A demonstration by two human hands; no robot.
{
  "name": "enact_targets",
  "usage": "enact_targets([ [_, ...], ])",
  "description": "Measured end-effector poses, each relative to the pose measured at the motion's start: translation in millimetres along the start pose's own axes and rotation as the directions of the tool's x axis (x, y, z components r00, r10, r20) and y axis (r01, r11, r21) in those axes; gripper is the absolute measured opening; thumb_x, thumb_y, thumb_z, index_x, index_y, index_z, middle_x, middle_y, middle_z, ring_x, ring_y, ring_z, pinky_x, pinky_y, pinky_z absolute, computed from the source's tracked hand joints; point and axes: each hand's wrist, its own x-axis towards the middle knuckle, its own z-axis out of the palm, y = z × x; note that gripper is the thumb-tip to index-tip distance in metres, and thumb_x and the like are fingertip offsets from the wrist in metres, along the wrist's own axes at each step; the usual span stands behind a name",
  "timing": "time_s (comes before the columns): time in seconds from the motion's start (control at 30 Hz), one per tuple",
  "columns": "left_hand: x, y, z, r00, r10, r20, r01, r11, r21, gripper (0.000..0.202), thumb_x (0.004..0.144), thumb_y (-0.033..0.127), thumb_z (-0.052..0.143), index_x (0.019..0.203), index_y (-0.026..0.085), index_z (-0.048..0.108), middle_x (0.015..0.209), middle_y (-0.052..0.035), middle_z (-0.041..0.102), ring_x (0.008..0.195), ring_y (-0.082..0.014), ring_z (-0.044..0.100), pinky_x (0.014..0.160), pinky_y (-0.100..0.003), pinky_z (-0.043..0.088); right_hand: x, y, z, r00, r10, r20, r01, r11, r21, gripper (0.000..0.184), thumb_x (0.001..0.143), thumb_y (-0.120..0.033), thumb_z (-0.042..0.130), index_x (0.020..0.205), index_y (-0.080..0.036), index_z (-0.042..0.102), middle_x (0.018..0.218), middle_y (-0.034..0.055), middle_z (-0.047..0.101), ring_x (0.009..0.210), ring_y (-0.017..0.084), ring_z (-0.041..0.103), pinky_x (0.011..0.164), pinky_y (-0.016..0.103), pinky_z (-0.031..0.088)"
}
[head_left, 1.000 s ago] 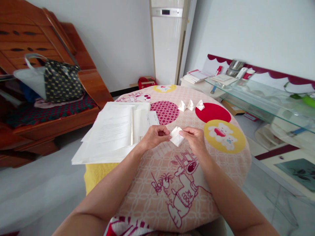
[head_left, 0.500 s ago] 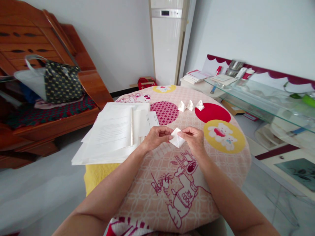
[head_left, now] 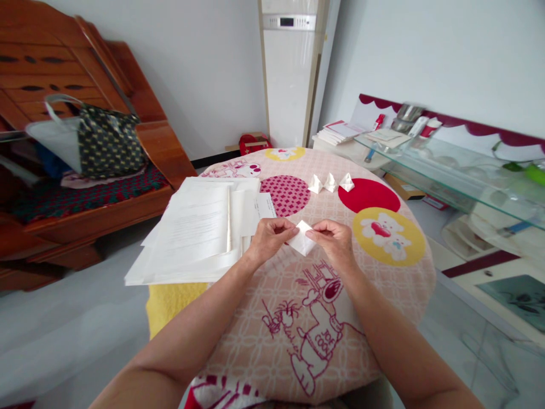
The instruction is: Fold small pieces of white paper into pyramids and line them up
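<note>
A small folded square of white paper is held between my two hands above the patterned tablecloth, turned so a corner points towards me. My left hand pinches its left side between thumb and fingers. On the opposite side, my right hand grips the right corner, its thumb lying over the paper. Farther back stand three small folded paper pieces in a row: a left one, a middle one and a right one by the red circle.
A stack of printed paper sheets lies on the table's left side. Left of the table is a wooden bench with a patterned bag on it. A glass shelf holding assorted items runs along the right.
The fingers of my left hand have shifted slightly on the folded paper, which has turned a little. Both hands stay in nearly the same place, and the three folded pieces have not moved.
</note>
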Motion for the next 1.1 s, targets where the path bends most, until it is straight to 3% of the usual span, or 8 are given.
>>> enact_targets([
  [0.17,3.7,-2.1,-9.2,0.998,-0.008,-0.064,0.004,0.998,-0.064,0.024,0.073,0.034,0.080,0.068,0.012,0.071,0.060,-0.0003,0.064,0.054,-0.0081,0.053,0.052,-0.020,0.040,2.6,-2.9,-5.0,0.998,0.023,0.064,-0.022,1.000,-0.004,0.019,0.063,-0.032,0.084,0.067,-0.019,0.071,0.064,0.0009,0.070,0.059,0.014,0.060,0.057,0.026,0.047],
  [0.33,3.3,-3.7,-7.1,0.993,-0.011,-0.119,-0.003,0.994,-0.111,0.025,0.072,0.035,0.081,0.068,0.012,0.071,0.061,-0.0009,0.065,0.055,-0.0094,0.055,0.054,-0.021,0.042,1.2,0.2,-1.8,0.996,0.078,0.046,-0.082,0.992,0.091,0.032,0.063,-0.037,0.086,0.088,-0.018,0.075,0.075,0.0034,0.075,0.063,0.017,0.067,0.061,0.029,0.055],
  [0.5,2.9,-3.4,-4.8,0.988,0.017,-0.155,-0.034,0.993,-0.109,0.025,0.072,0.034,0.082,0.066,0.013,0.070,0.061,-0.0005,0.065,0.055,-0.0091,0.055,0.054,-0.021,0.041,-0.5,2.5,-0.4,0.994,0.082,0.069,-0.081,0.997,-0.017,0.026,0.073,-0.041,0.079,0.068,-0.017,0.074,0.061,0.0035,0.071,0.054,0.016,0.064,0.054,0.027,0.051],
  [0.83,2.6,-3.1,-5.0,0.994,-0.010,-0.110,-0.008,0.986,-0.165,0.024,0.072,0.034,0.082,0.067,0.014,0.070,0.063,-0.0009,0.066,0.056,-0.0090,0.055,0.056,-0.021,0.041,-3.7,1.2,-2.9,0.997,0.037,0.068,-0.036,0.999,-0.014,0.023,0.077,-0.036,0.076,0.060,-0.020,0.073,0.058,0.0007,0.069,0.056,0.015,0.060,0.059,0.027,0.046],
  [1.1,-0.2,3.4,-1.5,0.999,-0.027,-0.029,0.026,0.998,-0.063,0.028,0.074,0.035,0.078,0.062,0.014,0.064,0.054,0.0023,0.057,0.048,-0.0064,0.047,0.049,-0.020,0.035,-0.8,-3.3,-1.0,0.970,0.120,0.211,-0.133,0.990,0.046,0.025,0.074,-0.043,0.077,0.074,-0.019,0.074,0.067,0.0005,0.068,0.060,0.014,0.057,0.058,0.026,0.044],
])
